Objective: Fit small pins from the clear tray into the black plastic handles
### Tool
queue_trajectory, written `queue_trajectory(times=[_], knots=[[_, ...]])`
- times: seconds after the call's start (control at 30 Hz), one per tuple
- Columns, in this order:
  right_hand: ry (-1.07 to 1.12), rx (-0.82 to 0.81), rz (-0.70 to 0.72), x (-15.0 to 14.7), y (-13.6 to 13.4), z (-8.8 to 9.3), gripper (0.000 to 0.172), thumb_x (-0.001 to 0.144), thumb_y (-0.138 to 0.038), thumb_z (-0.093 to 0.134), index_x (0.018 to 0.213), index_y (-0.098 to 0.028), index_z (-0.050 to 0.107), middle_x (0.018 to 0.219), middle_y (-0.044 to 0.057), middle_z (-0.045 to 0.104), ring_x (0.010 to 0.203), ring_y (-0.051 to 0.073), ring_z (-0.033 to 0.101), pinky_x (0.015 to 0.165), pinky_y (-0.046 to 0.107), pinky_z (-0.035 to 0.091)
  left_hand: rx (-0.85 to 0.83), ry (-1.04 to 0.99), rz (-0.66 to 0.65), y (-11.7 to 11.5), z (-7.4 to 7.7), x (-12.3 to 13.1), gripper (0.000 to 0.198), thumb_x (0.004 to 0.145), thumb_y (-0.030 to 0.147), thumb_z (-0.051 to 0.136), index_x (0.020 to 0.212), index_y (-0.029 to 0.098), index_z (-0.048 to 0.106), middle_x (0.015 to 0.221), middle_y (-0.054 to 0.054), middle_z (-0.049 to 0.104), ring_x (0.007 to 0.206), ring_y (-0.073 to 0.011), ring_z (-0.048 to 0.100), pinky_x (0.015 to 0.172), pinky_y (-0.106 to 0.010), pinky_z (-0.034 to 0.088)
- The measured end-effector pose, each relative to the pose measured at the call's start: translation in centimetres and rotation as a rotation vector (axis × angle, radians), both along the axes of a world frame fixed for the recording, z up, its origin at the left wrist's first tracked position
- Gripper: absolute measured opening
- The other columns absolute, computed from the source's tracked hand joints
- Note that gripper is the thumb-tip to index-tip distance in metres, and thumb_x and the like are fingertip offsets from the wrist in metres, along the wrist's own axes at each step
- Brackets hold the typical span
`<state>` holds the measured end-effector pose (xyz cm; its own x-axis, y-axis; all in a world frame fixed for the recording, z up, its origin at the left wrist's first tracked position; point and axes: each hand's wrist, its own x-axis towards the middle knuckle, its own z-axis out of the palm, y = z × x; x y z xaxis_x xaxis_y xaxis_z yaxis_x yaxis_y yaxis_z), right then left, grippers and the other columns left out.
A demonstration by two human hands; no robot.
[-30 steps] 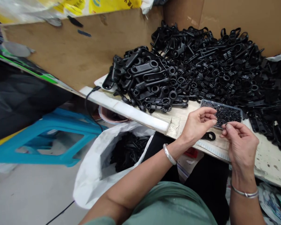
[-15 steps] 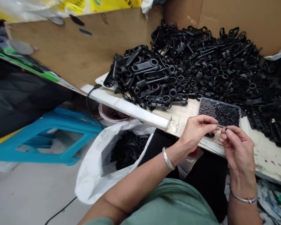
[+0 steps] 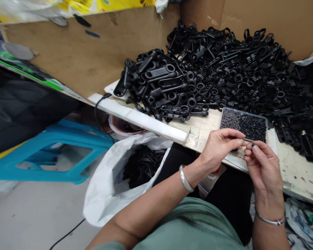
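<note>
My left hand (image 3: 223,144) is pinched at the thumb and forefinger, its tips almost meeting those of my right hand (image 3: 263,159). What the left fingertips hold is too small to make out. Between the right thumb and forefinger a tiny dark bit shows, of a kind I cannot name. Just behind both hands lies a clear shallow box (image 3: 243,123) full of small dark pieces, grey on its left side and black on its right. A black part, mostly hidden, lies below the left fingers at the table edge.
A large heap of black plastic arms with ring ends (image 3: 224,69) covers the back of the table (image 3: 297,173). Left of my legs, a white sack (image 3: 101,194) holds more black parts. A blue stool (image 3: 49,146) stands on the floor, and cardboard walls (image 3: 263,17) rise behind.
Both hands have drawn slightly closer together, with the right hand shifting a little left. The whole view has moved slightly; the fingers stay pinched.
</note>
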<state>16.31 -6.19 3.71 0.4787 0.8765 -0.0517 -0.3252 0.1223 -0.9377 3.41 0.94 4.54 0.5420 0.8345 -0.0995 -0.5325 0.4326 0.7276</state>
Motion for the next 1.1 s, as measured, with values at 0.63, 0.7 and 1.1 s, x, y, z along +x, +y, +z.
queue_trajectory(times=[0.63, 0.7, 1.1], knots=[[0.024, 0.037, -0.130, -1.8, 0.5, -0.6, 0.025, 0.057, -0.027, 0.093, 0.076, -0.026, 0.077, 0.089, -0.002, 0.069, 0.072, 0.009, 0.061, 0.059, 0.020, 0.052, -0.019, -0.103, -0.055, -0.8, -0.3, 0.2, 0.031, 0.063, 0.027, 0.088, 0.081, 0.011, 0.069, 0.071, -0.001, 0.069, 0.057, -0.0096, 0.062, 0.064, -0.026, 0.052], [0.021, 0.034, -0.143, -1.8, 0.5, -0.7, 0.026, 0.056, -0.027, 0.094, 0.076, -0.025, 0.077, 0.090, -0.002, 0.069, 0.074, 0.009, 0.062, 0.060, 0.020, 0.053, -0.020, -0.103, -0.047, -0.9, -0.5, 0.2, 0.030, 0.063, 0.026, 0.088, 0.081, 0.011, 0.069, 0.070, -0.001, 0.069, 0.058, -0.0096, 0.062, 0.064, -0.026, 0.052], [-0.501, -0.036, -0.304, -1.9, -0.8, -0.8, 0.019, 0.074, -0.032, 0.083, 0.086, -0.018, 0.078, 0.071, 0.002, 0.072, 0.056, 0.013, 0.063, 0.057, 0.028, 0.056, 0.115, 0.030, 0.055, -1.1, -0.9, 0.3, 0.013, 0.066, 0.017, 0.082, 0.073, 0.013, 0.072, 0.072, -0.001, 0.070, 0.066, -0.0114, 0.064, 0.067, -0.025, 0.054]])
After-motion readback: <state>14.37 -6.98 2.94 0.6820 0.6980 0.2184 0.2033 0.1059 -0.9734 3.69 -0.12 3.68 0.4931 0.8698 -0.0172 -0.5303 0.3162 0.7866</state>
